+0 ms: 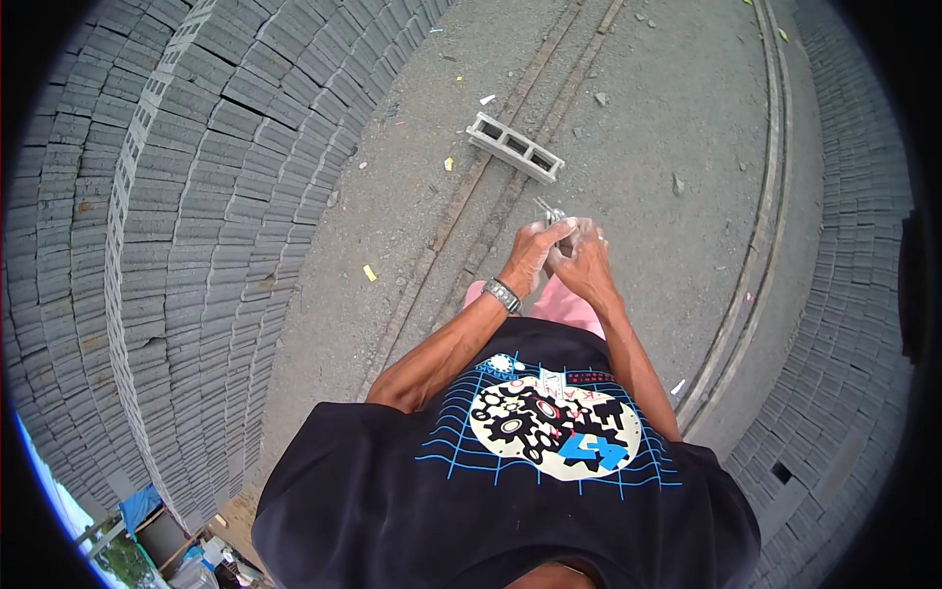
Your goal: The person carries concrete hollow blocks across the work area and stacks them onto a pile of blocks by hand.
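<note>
Both hands meet in front of my waist, fingers curled together. My left hand [530, 257], with a watch [501, 294] on its wrist, grips a small silvery metal thing [551, 212]. Thin prongs of it stick out past the fingers; its kind cannot be made out. Pressed against the left fingers, my right hand [587, 263] is closed around the near part of the same thing, which the fingers largely hide. Just beyond the hands, a grey hollow concrete block [515, 147] lies on the ground with its open cells showing. Neither hand touches it.
Tall stacks of grey concrete blocks [235, 147] rise along the left, and another stacked wall [863, 196] curves along the right. Narrow rails [461, 211] run under the block, with another pair [770, 196] at right. Small stones and yellow scraps [370, 273] dot the gravel.
</note>
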`<state>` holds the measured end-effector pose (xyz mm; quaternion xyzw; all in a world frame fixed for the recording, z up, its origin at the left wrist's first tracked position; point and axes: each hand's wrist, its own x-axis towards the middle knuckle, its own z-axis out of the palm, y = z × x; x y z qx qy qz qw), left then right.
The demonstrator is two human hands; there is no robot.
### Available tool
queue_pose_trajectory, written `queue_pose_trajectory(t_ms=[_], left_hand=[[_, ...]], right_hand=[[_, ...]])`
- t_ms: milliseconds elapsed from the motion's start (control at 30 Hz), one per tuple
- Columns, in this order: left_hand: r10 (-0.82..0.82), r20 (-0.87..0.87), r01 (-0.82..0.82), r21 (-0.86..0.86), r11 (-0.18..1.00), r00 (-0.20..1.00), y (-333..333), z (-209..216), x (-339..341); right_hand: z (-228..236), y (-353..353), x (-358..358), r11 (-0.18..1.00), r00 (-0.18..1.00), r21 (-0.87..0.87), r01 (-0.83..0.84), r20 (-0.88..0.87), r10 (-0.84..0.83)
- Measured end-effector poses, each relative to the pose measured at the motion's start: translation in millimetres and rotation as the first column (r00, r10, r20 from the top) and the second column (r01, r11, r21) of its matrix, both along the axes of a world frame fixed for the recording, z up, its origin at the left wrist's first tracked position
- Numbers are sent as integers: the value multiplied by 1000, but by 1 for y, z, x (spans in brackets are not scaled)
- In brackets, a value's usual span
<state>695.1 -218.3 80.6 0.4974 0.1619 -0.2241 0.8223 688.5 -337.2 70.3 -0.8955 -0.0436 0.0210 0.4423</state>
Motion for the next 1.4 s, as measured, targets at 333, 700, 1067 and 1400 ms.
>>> queue_pose_trajectory(t_ms=[333,700,1067,1400], left_hand=[[-106,-242,136,110,985,965,-7,10,134],[-250,-334,356,309,882,909,16,7,274],[-519,-248,490,774,402,818,185,-244,436],[-510,-341,455,884,113,790,235,-520,499]], right_hand=[[-166,-33,128,810,665,570,136,-658,352],[-238,9,251,969,803,179,170,-595,-31],[-352,80,319,877,651,-166,451,-611,-451],[-528,138,362,774,620,-466,428,-472,-627]])
